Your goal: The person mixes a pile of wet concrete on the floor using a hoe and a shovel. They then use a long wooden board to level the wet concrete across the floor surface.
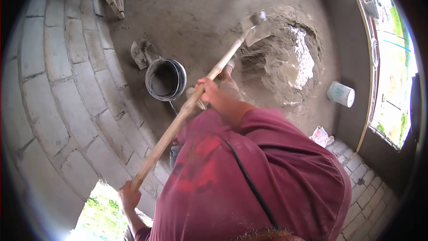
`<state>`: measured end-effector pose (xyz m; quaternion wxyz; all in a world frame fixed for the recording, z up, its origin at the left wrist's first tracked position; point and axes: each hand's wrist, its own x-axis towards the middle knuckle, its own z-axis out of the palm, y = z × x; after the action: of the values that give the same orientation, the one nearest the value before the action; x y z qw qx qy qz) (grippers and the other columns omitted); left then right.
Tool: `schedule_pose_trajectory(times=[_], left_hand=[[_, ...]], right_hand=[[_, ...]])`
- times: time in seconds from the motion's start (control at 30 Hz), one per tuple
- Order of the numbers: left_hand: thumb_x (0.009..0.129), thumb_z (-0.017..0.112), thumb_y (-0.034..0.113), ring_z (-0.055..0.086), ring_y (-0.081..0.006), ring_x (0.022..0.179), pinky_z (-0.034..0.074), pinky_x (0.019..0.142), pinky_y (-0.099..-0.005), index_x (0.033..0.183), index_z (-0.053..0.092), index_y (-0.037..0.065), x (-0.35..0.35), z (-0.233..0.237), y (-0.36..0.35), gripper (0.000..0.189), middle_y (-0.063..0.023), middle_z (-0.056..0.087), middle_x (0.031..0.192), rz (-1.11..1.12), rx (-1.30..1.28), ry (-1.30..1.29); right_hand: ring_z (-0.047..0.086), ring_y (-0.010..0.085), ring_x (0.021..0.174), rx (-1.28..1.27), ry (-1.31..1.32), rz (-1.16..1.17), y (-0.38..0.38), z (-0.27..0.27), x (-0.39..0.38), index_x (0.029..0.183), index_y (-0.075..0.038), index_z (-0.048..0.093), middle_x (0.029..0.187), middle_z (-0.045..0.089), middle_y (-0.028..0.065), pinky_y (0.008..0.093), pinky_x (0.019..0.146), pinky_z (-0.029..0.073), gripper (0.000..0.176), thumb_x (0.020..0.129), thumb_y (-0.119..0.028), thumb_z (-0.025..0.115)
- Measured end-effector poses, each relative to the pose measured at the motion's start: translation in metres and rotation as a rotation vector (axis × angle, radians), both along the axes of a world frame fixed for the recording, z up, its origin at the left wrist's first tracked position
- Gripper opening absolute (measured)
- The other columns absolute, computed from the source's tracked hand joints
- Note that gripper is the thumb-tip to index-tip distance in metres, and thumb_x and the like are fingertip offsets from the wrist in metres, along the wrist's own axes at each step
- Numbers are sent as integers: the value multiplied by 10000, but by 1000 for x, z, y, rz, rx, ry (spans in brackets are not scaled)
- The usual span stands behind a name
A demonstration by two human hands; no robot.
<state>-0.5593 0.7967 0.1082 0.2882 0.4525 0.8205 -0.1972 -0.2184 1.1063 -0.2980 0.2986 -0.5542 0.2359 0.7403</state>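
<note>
- The left hand is closed around the lower end of the wooden handle; its grip is narrow, holding this handle.
- The right hand also has its grip closed on the handle, higher up, between the left hand and the metal head.
- The handle goes diagonally across the front of the dark red shirt. The metal head is at the far end, at the left edge of the pile. It is blurred, so I cannot tell its exact shape.
- The pile is grey-brown and loose, on the floor, and it has a bright white patch on its right part.
- One foot is near the pile, just beside the handle.
- The round bucket is on the floor to the left of the handle. Its inside is dark, and I cannot tell what it contains.
- A grey, dirty flat blade lies just beside this bucket.
- A whitish pail is to the right of the pile, near the plastered wall.
</note>
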Motion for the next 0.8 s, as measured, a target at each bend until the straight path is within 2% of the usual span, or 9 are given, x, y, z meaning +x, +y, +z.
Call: schedule_pose_trajectory(times=[0.07,0.13,0.27,0.4,0.43,0.53,0.63,0.7,0.8], left_hand=[[622,622,14,643,-446,717,507,679,-503,859,643,35,-1,34,20,239,-252,650,736,181,-68,16],[609,622,24,652,-437,711,511,666,-472,842,634,-15,5,63,44,237,-260,654,744,223,-153,77],[604,641,44,675,-416,722,521,674,-470,868,639,-14,39,92,123,271,-253,662,754,222,-343,113],[614,693,7,677,-372,734,523,690,-438,925,645,-30,67,76,204,316,-232,659,785,168,-399,175],[602,707,-2,676,-381,741,523,690,-442,914,636,-33,65,74,213,321,-231,656,777,132,-386,176],[631,691,18,662,-434,768,516,688,-475,870,622,-11,73,62,252,250,-238,662,771,56,-333,91],[638,711,43,662,-438,797,521,709,-481,877,631,12,98,36,296,254,-233,672,794,11,-339,-49],[643,728,71,661,-436,818,522,724,-489,897,639,34,114,15,312,272,-228,678,813,-51,-307,-38],[663,727,105,662,-429,845,525,744,-494,916,643,65,136,-8,328,270,-218,686,834,-127,-304,-12]], right_hand=[[562,298,666,-66,-1,56,-9,3,-39,903,-35,502,727,523,141,450,624,523,114,857,-78,597],[598,266,686,-145,-5,158,-5,21,-63,903,-14,561,771,574,116,426,647,548,99,874,-82,626],[609,257,710,-237,66,191,30,14,-50,957,-2,551,807,573,115,411,677,555,119,874,-35,631],[620,249,734,-267,96,114,88,4,-9,998,-8,545,832,571,115,399,676,556,153,872,-5,631],[614,256,767,-219,107,109,100,3,-4,1009,-2,504,873,546,131,416,722,559,171,882,-18,618],[643,241,705,-266,38,127,143,0,25,994,-2,549,807,605,137,391,634,544,191,843,-55,653],[633,279,708,-170,-36,107,177,-31,72,977,15,537,796,597,149,421,639,527,176,848,-51,636],[613,288,720,-117,-19,-40,206,-14,117,975,26,529,819,585,164,438,654,524,152,862,-36,610],[585,283,728,-48,21,-113,224,-29,162,949,20,518,812,560,155,449,686,518,120,874,-36,593]])
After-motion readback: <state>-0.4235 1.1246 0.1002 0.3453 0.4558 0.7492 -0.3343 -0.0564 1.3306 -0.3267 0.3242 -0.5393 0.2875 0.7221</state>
